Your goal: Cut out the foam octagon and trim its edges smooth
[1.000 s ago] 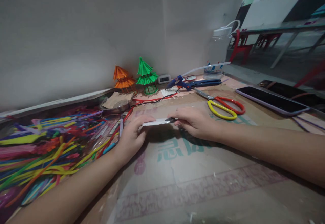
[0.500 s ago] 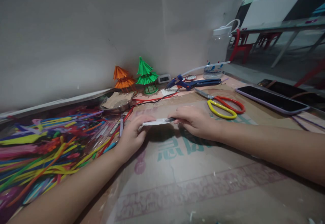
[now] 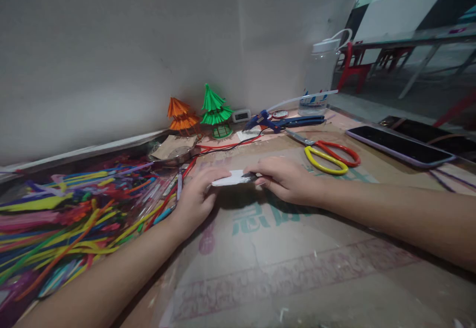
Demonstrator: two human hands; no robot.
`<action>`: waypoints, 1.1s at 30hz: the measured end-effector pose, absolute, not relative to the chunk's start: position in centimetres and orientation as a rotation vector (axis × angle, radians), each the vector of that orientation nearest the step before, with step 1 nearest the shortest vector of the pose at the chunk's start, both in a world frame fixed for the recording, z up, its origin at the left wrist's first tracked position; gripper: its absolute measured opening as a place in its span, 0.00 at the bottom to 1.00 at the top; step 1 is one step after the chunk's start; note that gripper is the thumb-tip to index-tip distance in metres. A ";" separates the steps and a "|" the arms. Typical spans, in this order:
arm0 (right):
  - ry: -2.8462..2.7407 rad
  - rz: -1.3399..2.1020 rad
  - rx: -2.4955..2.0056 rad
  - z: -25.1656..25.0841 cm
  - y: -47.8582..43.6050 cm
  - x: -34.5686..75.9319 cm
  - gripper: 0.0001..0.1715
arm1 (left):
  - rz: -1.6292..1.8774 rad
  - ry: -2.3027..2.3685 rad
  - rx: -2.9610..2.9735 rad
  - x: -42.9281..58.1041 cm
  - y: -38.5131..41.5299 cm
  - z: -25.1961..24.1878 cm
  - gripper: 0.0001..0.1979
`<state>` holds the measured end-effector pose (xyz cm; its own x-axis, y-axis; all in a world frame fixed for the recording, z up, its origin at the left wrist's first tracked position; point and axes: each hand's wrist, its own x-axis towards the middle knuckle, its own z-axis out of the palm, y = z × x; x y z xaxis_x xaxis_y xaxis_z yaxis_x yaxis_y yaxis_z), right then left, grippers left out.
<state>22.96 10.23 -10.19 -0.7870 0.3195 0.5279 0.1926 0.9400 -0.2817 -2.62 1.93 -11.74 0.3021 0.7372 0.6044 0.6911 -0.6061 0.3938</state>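
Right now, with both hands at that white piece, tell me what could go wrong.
The white piece is thin and held near its edge by the left hand, so it might bend or slip. The right hand grips a small dark object against it; I can't tell what it is, but a slip could mark the piece. The scissors lie just beyond the right hand and might get knocked.

Scissors [image 3: 311,143] with red and yellow handles lie on cardboard [image 3: 282,268] covering much of the bench [image 3: 340,118], which also carries a phone [image 3: 399,147] and a clear bottle [image 3: 318,80]
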 end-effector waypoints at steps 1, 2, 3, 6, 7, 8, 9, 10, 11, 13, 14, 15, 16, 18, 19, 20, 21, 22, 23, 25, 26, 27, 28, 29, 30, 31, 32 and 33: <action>-2.499 0.277 -0.364 -10.2 10.2 23.0 0.17 | 1.205 1.357 2.500 -2.6 1.9 -11.8 0.19; -2.500 0.272 -0.363 -10.3 10.2 23.0 0.17 | 1.200 1.353 2.512 -2.7 1.9 -11.8 0.20; -2.500 0.266 -0.360 -10.3 10.2 23.0 0.17 | 1.195 1.352 2.522 -2.7 1.9 -11.8 0.20; -2.499 0.252 -0.344 -10.3 10.3 23.0 0.17 | 1.172 1.356 2.555 -2.7 1.8 -11.8 0.22; -2.498 0.249 -0.337 -10.3 10.3 23.0 0.16 | 1.168 1.360 2.564 -2.7 1.8 -11.8 0.22; -2.496 0.244 -0.325 -10.2 10.3 23.0 0.16 | 1.167 1.364 2.572 -2.7 1.8 -11.7 0.22; -2.493 0.235 -0.311 -10.2 10.3 23.0 0.16 | 1.170 1.366 2.579 -2.7 1.8 -11.7 0.22; -2.491 0.220 -0.293 -10.2 10.3 23.0 0.16 | 1.174 1.366 2.583 -2.7 1.8 -11.7 0.23; -2.487 0.204 -0.273 -10.1 10.3 23.0 0.16 | 1.177 1.364 2.585 -2.7 1.8 -11.7 0.23; -2.478 0.176 -0.242 -10.1 10.3 22.9 0.16 | 1.176 1.361 2.584 -2.7 1.8 -11.8 0.23; -2.476 0.168 -0.232 -10.1 10.4 22.9 0.16 | 1.166 1.363 2.582 -2.8 1.8 -11.8 0.23; -2.474 0.163 -0.226 -10.1 10.4 22.9 0.16 | 1.154 1.366 2.579 -2.8 1.8 -11.8 0.23; -2.472 0.161 -0.225 -10.1 10.4 22.8 0.16 | 1.143 1.368 2.577 -2.9 1.8 -11.9 0.22; -2.469 0.157 -0.224 -10.0 10.5 22.8 0.16 | 1.128 1.374 2.572 -2.9 1.8 -12.0 0.21; -2.466 0.159 -0.222 -10.0 10.5 22.8 0.16 | 1.127 1.375 2.570 -2.9 1.8 -12.0 0.21; -2.461 0.161 -0.216 -10.1 10.5 22.9 0.16 | 1.130 1.373 2.569 -2.9 1.8 -12.0 0.20; -2.457 0.164 -0.212 -10.1 10.5 22.9 0.16 | 1.135 1.366 2.570 -2.9 1.8 -12.1 0.20; -2.456 0.166 -0.210 -10.1 10.5 22.9 0.17 | 1.137 1.359 2.572 -2.9 1.9 -12.0 0.19; -2.457 0.171 -0.214 -10.1 10.5 22.9 0.16 | 1.138 1.356 2.575 -2.8 1.9 -12.0 0.19; -2.465 0.194 -0.253 -10.1 10.4 22.9 0.16 | 1.136 1.364 2.579 -2.7 1.9 -11.9 0.19; -2.468 0.215 -0.278 -10.1 10.4 22.9 0.16 | 1.140 1.374 2.577 -2.6 1.9 -11.9 0.19; -2.470 0.241 -0.301 -10.1 10.4 22.8 0.16 | 1.146 1.386 2.571 -2.5 1.9 -11.8 0.18; -2.465 0.265 -0.317 -10.1 10.3 22.8 0.16 | 1.153 1.398 2.562 -2.5 1.9 -11.8 0.17; -2.457 0.282 -0.328 -10.1 10.3 22.8 0.16 | 1.163 1.410 2.549 -2.4 1.9 -11.8 0.17; -2.450 0.290 -0.332 -10.1 10.3 22.8 0.17 | 1.171 1.423 2.532 -2.4 2.0 -11.8 0.16; -2.441 0.290 -0.333 -10.1 10.3 22.8 0.17 | 1.175 1.438 2.516 -2.4 2.0 -11.7 0.15; -2.435 0.286 -0.331 -10.1 10.3 22.8 0.17 | 1.172 1.451 2.505 -2.4 2.0 -11.7 0.15; -2.431 0.280 -0.328 -10.1 10.3 22.8 0.17 | 1.166 1.462 2.501 -2.4 2.0 -11.7 0.14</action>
<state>22.83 10.31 -10.06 -0.7507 0.3036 0.5867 0.1623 0.9457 -0.2816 -2.39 2.01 -11.73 0.2830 0.7568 0.5892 0.7431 -0.5614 0.3643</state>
